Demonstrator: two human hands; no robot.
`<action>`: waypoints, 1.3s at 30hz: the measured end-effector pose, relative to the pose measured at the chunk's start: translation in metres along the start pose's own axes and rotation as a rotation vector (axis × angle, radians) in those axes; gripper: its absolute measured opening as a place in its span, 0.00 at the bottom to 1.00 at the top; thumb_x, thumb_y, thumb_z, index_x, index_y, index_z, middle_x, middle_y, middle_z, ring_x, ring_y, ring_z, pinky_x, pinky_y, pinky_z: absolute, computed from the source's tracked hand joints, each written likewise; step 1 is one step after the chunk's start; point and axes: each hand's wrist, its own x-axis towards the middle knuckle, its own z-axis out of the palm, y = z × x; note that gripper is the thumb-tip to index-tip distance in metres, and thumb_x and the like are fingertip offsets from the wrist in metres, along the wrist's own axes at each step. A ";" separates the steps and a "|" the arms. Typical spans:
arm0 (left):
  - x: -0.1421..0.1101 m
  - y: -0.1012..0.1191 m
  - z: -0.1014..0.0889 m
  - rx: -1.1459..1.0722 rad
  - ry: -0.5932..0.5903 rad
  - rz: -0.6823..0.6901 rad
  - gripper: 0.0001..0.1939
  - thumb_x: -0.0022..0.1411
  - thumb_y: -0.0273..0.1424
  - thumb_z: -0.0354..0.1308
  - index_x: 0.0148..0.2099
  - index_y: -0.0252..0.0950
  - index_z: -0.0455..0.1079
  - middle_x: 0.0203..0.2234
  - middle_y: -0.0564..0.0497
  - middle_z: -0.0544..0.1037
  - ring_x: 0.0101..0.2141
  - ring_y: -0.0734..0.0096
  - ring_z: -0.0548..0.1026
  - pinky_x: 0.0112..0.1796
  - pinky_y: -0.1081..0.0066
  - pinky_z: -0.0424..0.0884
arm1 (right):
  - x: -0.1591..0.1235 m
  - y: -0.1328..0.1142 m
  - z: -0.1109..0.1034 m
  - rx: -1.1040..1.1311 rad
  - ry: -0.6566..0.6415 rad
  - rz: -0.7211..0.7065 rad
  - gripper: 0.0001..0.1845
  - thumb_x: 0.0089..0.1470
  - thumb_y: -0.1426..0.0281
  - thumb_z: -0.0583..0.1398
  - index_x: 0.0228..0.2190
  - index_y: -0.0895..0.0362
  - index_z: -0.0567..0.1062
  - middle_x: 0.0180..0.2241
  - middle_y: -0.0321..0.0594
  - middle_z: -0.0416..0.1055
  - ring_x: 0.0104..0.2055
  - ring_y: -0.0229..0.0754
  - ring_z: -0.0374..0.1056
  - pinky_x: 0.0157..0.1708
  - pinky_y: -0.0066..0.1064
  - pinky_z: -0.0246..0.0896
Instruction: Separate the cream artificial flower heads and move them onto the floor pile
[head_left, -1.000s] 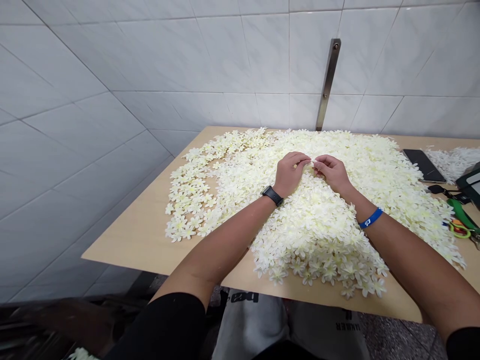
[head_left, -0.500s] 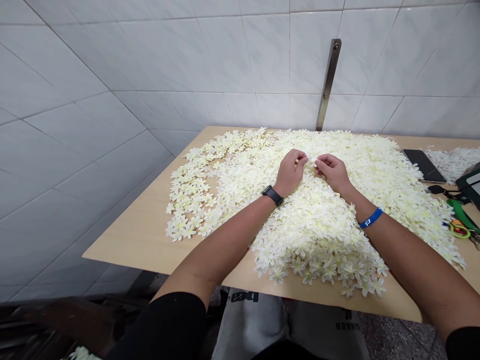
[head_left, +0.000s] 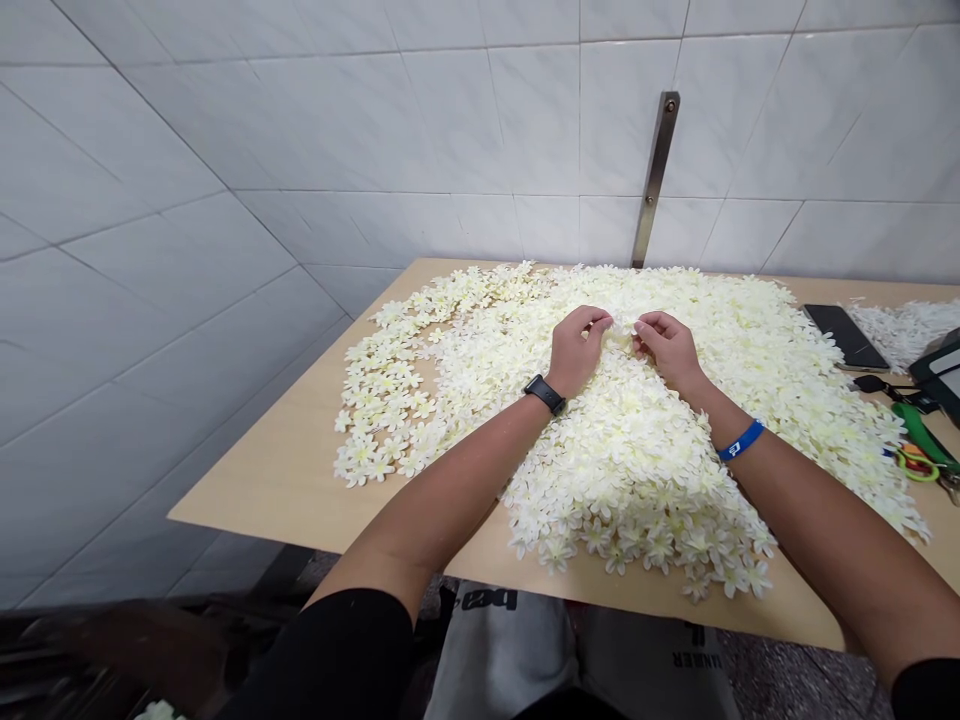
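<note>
A big heap of small cream-white artificial flowers [head_left: 637, 450] covers most of a light wooden table [head_left: 277, 470]. My left hand [head_left: 576, 348] and my right hand [head_left: 670, 347] meet over the top of the heap. Both hands have their fingers curled in a pinch on a small white flower [head_left: 625, 331] held between them. A black watch sits on my left wrist, a blue band on my right. A thinner, flat spread of single flowers [head_left: 386, 390] lies to the left of the heap.
At the right edge lie a black phone [head_left: 844, 335], another pile of white petals [head_left: 904, 325], green-handled scissors [head_left: 926, 445] and a dark case. White tiled walls close in the left and back. A metal bracket [head_left: 655, 180] stands on the back wall.
Both hands stay together on top of the heap, fingers shifting slightly on the flower. The view has tilted a little, so everything sits slightly lower in the picture.
</note>
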 end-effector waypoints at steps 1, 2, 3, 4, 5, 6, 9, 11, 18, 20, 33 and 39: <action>0.000 0.000 0.000 0.006 0.004 0.006 0.07 0.70 0.31 0.56 0.38 0.38 0.72 0.36 0.49 0.79 0.39 0.70 0.76 0.41 0.70 0.74 | 0.000 0.000 0.000 0.003 0.006 0.000 0.23 0.41 0.51 0.73 0.29 0.54 0.73 0.21 0.32 0.68 0.23 0.35 0.64 0.24 0.28 0.62; 0.000 -0.001 0.000 0.014 0.007 0.002 0.07 0.70 0.31 0.55 0.38 0.38 0.72 0.36 0.49 0.79 0.39 0.70 0.76 0.41 0.70 0.74 | 0.001 0.000 0.000 0.005 0.012 -0.002 0.23 0.41 0.51 0.73 0.29 0.54 0.73 0.21 0.32 0.68 0.23 0.35 0.64 0.24 0.28 0.62; 0.000 -0.001 0.000 0.020 0.007 -0.010 0.07 0.70 0.32 0.55 0.38 0.38 0.71 0.37 0.48 0.79 0.39 0.70 0.76 0.41 0.69 0.74 | 0.001 0.001 0.000 0.004 0.016 -0.003 0.23 0.41 0.51 0.73 0.29 0.54 0.73 0.22 0.32 0.68 0.23 0.35 0.64 0.24 0.28 0.63; 0.000 -0.001 0.001 0.024 0.003 -0.024 0.07 0.70 0.32 0.55 0.38 0.38 0.71 0.36 0.48 0.79 0.39 0.70 0.76 0.40 0.69 0.74 | 0.002 0.001 -0.001 0.003 0.018 -0.003 0.23 0.41 0.51 0.72 0.29 0.54 0.73 0.22 0.32 0.68 0.24 0.35 0.64 0.24 0.28 0.63; 0.000 -0.001 0.001 0.025 -0.008 -0.034 0.08 0.70 0.33 0.55 0.38 0.38 0.71 0.36 0.48 0.79 0.38 0.69 0.76 0.40 0.69 0.74 | 0.002 0.001 -0.001 0.003 0.020 -0.005 0.23 0.42 0.51 0.72 0.29 0.54 0.72 0.22 0.32 0.68 0.24 0.35 0.64 0.24 0.28 0.63; 0.000 -0.002 0.002 0.027 -0.022 -0.037 0.08 0.70 0.34 0.55 0.38 0.38 0.70 0.35 0.48 0.78 0.37 0.70 0.76 0.39 0.69 0.74 | 0.002 0.002 -0.001 0.004 0.019 -0.006 0.23 0.42 0.51 0.72 0.29 0.54 0.72 0.22 0.32 0.68 0.24 0.35 0.64 0.24 0.28 0.63; 0.000 -0.001 0.002 0.049 -0.071 -0.014 0.10 0.71 0.36 0.54 0.37 0.38 0.69 0.34 0.49 0.78 0.36 0.70 0.75 0.38 0.70 0.72 | 0.002 0.002 -0.001 0.018 0.018 -0.010 0.22 0.44 0.52 0.71 0.29 0.54 0.73 0.22 0.32 0.68 0.24 0.35 0.64 0.24 0.28 0.64; 0.001 -0.001 0.001 0.072 -0.085 0.009 0.11 0.72 0.36 0.53 0.38 0.38 0.70 0.34 0.49 0.78 0.37 0.69 0.75 0.38 0.69 0.71 | 0.002 0.002 -0.001 0.035 0.026 -0.011 0.21 0.44 0.53 0.72 0.29 0.54 0.73 0.22 0.32 0.68 0.24 0.35 0.64 0.24 0.28 0.63; 0.000 0.001 -0.002 0.167 -0.124 0.108 0.10 0.72 0.37 0.54 0.42 0.38 0.74 0.38 0.48 0.81 0.40 0.67 0.76 0.47 0.64 0.71 | 0.002 0.002 -0.001 0.046 0.041 -0.017 0.20 0.45 0.53 0.71 0.29 0.53 0.73 0.21 0.31 0.68 0.23 0.35 0.63 0.24 0.28 0.63; -0.001 0.002 -0.002 0.178 -0.113 0.110 0.10 0.72 0.36 0.54 0.45 0.39 0.74 0.39 0.48 0.81 0.41 0.67 0.76 0.47 0.64 0.72 | 0.001 0.002 -0.001 0.026 0.026 -0.030 0.21 0.44 0.52 0.72 0.29 0.53 0.73 0.20 0.31 0.67 0.23 0.35 0.63 0.24 0.28 0.63; -0.001 0.001 0.002 -0.053 -0.033 0.114 0.05 0.66 0.29 0.62 0.39 0.39 0.80 0.37 0.49 0.80 0.40 0.70 0.78 0.43 0.68 0.75 | 0.002 0.001 0.000 0.022 -0.056 0.008 0.25 0.36 0.51 0.74 0.29 0.55 0.77 0.23 0.35 0.73 0.24 0.35 0.66 0.25 0.29 0.62; 0.000 0.002 0.002 -0.078 -0.055 0.023 0.05 0.66 0.29 0.62 0.38 0.39 0.80 0.38 0.49 0.82 0.41 0.69 0.79 0.44 0.67 0.76 | 0.002 0.002 0.000 0.080 -0.063 0.019 0.25 0.33 0.52 0.76 0.29 0.56 0.79 0.22 0.35 0.74 0.23 0.35 0.66 0.24 0.29 0.62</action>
